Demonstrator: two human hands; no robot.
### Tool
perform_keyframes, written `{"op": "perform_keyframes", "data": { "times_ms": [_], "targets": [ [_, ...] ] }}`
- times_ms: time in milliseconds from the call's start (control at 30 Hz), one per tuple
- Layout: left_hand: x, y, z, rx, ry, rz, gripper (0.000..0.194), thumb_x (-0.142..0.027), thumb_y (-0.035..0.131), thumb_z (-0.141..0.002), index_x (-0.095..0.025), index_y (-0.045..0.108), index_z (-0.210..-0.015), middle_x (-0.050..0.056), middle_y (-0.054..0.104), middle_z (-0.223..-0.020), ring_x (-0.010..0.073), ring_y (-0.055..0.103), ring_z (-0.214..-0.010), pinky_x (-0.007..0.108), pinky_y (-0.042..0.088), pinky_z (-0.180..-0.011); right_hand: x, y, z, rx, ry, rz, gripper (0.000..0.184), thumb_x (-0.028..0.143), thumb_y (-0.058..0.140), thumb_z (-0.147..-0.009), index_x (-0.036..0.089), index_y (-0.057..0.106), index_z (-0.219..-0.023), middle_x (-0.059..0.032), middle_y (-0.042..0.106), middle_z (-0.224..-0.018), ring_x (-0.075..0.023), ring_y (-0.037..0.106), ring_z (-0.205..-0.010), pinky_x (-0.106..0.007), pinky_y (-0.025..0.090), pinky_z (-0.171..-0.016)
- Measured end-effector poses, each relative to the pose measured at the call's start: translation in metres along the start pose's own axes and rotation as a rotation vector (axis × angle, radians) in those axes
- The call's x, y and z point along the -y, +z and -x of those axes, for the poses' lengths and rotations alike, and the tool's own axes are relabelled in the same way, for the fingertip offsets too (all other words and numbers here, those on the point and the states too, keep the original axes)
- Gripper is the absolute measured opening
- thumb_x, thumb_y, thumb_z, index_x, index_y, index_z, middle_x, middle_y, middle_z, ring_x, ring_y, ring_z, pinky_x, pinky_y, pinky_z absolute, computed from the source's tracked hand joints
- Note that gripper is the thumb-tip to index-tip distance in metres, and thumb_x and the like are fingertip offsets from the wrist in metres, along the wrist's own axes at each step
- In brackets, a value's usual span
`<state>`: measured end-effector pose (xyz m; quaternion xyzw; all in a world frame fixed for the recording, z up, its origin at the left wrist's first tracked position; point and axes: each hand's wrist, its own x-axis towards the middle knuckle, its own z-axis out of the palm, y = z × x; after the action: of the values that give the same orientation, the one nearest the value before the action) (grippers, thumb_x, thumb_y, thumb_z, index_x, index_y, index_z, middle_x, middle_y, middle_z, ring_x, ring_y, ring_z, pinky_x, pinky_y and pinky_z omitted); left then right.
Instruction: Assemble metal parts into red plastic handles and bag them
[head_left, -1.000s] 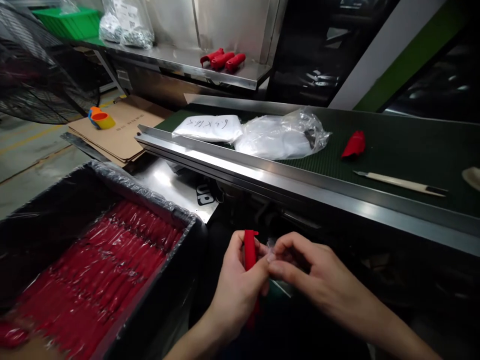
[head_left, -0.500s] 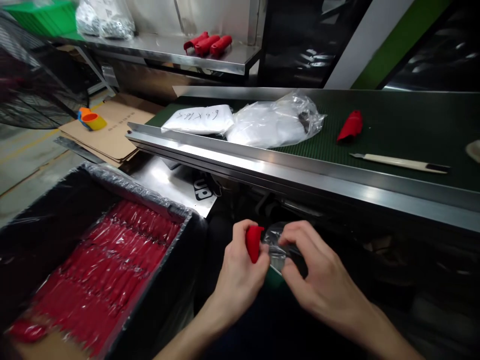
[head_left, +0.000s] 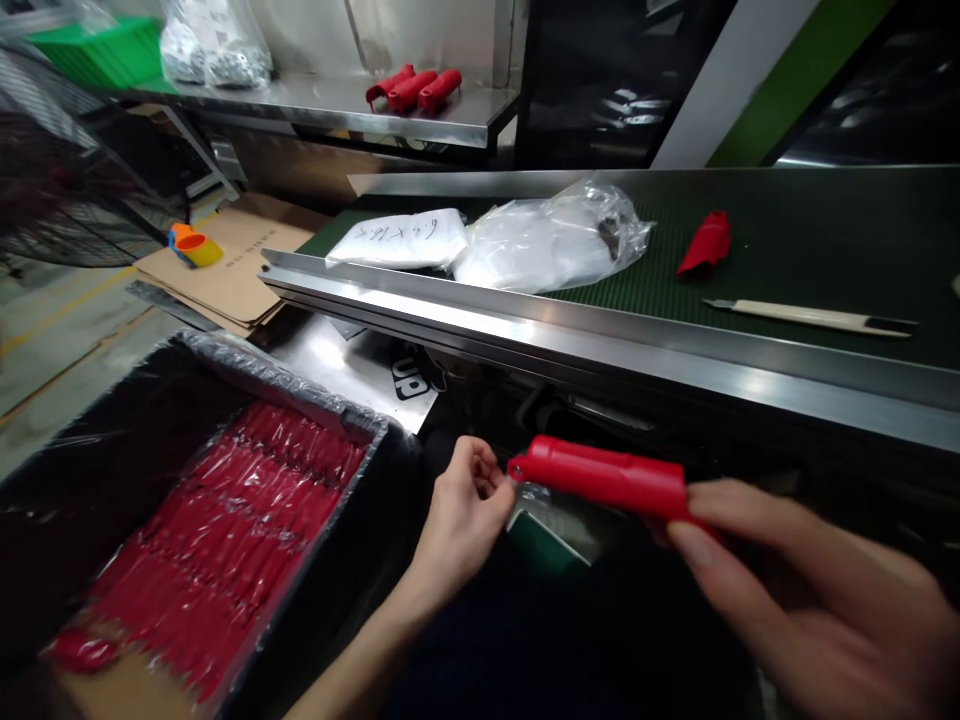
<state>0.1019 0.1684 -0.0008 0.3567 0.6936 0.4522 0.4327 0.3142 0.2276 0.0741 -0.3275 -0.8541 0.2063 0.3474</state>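
My right hand (head_left: 810,570) grips the broad end of a red plastic tube-shaped part (head_left: 615,475) between thumb and fingers. The part lies nearly level, its narrow end with a small hole pointing left. At that end, my left hand (head_left: 469,505) is closed in a pinch, with the fingertips close to the tip. What the pinch holds, if anything, is hidden. Clear plastic film (head_left: 534,492) glints beside the left thumb and under the red part. Below it shows a green piece with a pale edge (head_left: 547,545).
At left stands a plastic-lined box (head_left: 367,430) of bagged red parts (head_left: 255,500). Beyond a metal rail (head_left: 525,315), the green belt bears white bag packs (head_left: 525,250), a red piece (head_left: 705,245) and a craft knife (head_left: 810,317). More red parts (head_left: 412,90) lie on the shelf.
The red part has passed from my left hand to my right hand, which has moved right and nearer. My left hand stays around the same place, its fingers now pinched. The view has shifted slightly.
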Motion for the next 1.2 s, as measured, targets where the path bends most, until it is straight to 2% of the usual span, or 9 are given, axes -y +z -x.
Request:
{"op": "perform_keyframes", "data": {
  "times_ms": [133, 233, 400, 567, 667, 800, 933, 1067, 1200],
  "targets": [
    [0.005, -0.001, -0.006, -0.002, -0.088, 0.121, 0.02, -0.033, 0.062, -0.081, -0.02, 0.049, -0.074, -0.004, 0.051, -0.065, 0.01, 0.049, -0.06, 0.021, 0.037, -0.053, -0.006, 0.001, 0.021, 0.069, -0.288, 0.132, 0.024, 0.009, 0.066, -0.084, 0.015, 0.064, -0.107, -0.0033, 0.068, -0.1, -0.0115, 0.064, -0.095, -0.021, 0.05, -0.091],
    [0.003, -0.002, -0.003, 0.012, -0.138, 0.18, 0.018, -0.032, 0.064, -0.08, -0.018, 0.053, -0.076, -0.003, 0.054, -0.064, 0.0104, 0.051, -0.059, 0.02, 0.039, -0.052, -0.006, 0.006, 0.024, 0.113, -0.309, 0.182, 0.023, 0.011, 0.067, -0.085, 0.014, 0.065, -0.108, -0.0043, 0.068, -0.102, -0.0119, 0.063, -0.096, -0.022, 0.05, -0.089],
    [-0.008, -0.006, 0.005, 0.027, -0.208, 0.259, 0.022, -0.035, 0.066, -0.08, -0.015, 0.057, -0.078, -0.001, 0.057, -0.06, 0.0097, 0.053, -0.054, 0.021, 0.044, -0.054, 0.005, 0.017, 0.013, 0.045, -0.315, 0.18, 0.014, 0.005, 0.057, -0.091, 0.01, 0.07, -0.094, -0.0063, 0.068, -0.088, -0.0099, 0.062, -0.084, -0.02, 0.048, -0.079],
    [-0.009, -0.008, 0.01, 0.023, -0.209, 0.32, 0.028, -0.041, 0.065, -0.081, -0.013, 0.061, -0.083, 0.001, 0.059, -0.07, 0.0113, 0.054, -0.063, 0.022, 0.047, -0.058, -0.004, 0.023, 0.024, 0.203, -0.44, 0.287, 0.022, 0.008, 0.054, -0.093, 0.011, 0.067, -0.11, -0.0099, 0.069, -0.106, -0.0184, 0.062, -0.097, -0.029, 0.05, -0.08],
    [-0.006, -0.009, 0.012, -0.003, -0.17, 0.299, 0.028, -0.042, 0.062, -0.085, -0.014, 0.063, -0.086, 0.001, 0.058, -0.074, 0.0111, 0.052, -0.067, 0.022, 0.046, -0.06, -0.006, 0.021, 0.028, 0.279, -0.517, 0.32, 0.028, 0.008, 0.046, -0.095, 0.01, 0.064, -0.116, -0.0127, 0.068, -0.112, -0.0226, 0.062, -0.102, -0.033, 0.052, -0.081],
    [0.0, -0.008, 0.017, -0.041, -0.036, 0.17, 0.02, -0.036, 0.058, -0.089, -0.017, 0.064, -0.085, 0.001, 0.06, -0.075, 0.0124, 0.053, -0.069, 0.024, 0.045, -0.065, -0.002, 0.027, 0.027, 0.325, -0.503, 0.281, 0.036, 0.001, 0.033, -0.093, 0.006, 0.066, -0.108, -0.0152, 0.07, -0.1, -0.0251, 0.065, -0.095, -0.039, 0.054, -0.081],
    [0.004, -0.006, 0.025, -0.063, 0.185, -0.007, 0.015, -0.024, 0.054, -0.093, -0.021, 0.066, -0.085, 0.002, 0.059, -0.086, 0.0136, 0.055, -0.079, 0.026, 0.043, -0.073, -0.006, 0.045, 0.03, 0.249, -0.542, 0.262, 0.027, -0.001, 0.045, -0.089, 0.004, 0.067, -0.105, -0.0167, 0.071, -0.095, -0.027, 0.068, -0.088, -0.041, 0.055, -0.072],
    [0.008, -0.002, 0.032, -0.133, 0.335, -0.062, 0.017, -0.016, 0.049, -0.094, -0.024, 0.065, -0.096, 0.002, 0.058, -0.092, 0.0124, 0.058, -0.081, 0.024, 0.046, -0.073, -0.001, 0.067, 0.035, 0.013, -0.289, 0.126, 0.018, -0.001, 0.063, -0.082, 0.008, 0.065, -0.098, -0.01, 0.07, -0.083, -0.0192, 0.068, -0.075, -0.032, 0.057, -0.067],
    [0.018, 0.007, 0.04, -0.231, 0.388, -0.075, 0.018, -0.011, 0.051, -0.092, -0.024, 0.062, -0.098, 0.001, 0.06, -0.095, 0.0124, 0.06, -0.085, 0.023, 0.048, -0.077, 0.017, 0.095, 0.048, -0.218, 0.312, -0.115, 0.01, 0.015, 0.063, -0.089, 0.016, 0.064, -0.099, -0.0028, 0.072, -0.082, -0.0134, 0.071, -0.068, -0.019, 0.059, -0.065]
  ]
}}
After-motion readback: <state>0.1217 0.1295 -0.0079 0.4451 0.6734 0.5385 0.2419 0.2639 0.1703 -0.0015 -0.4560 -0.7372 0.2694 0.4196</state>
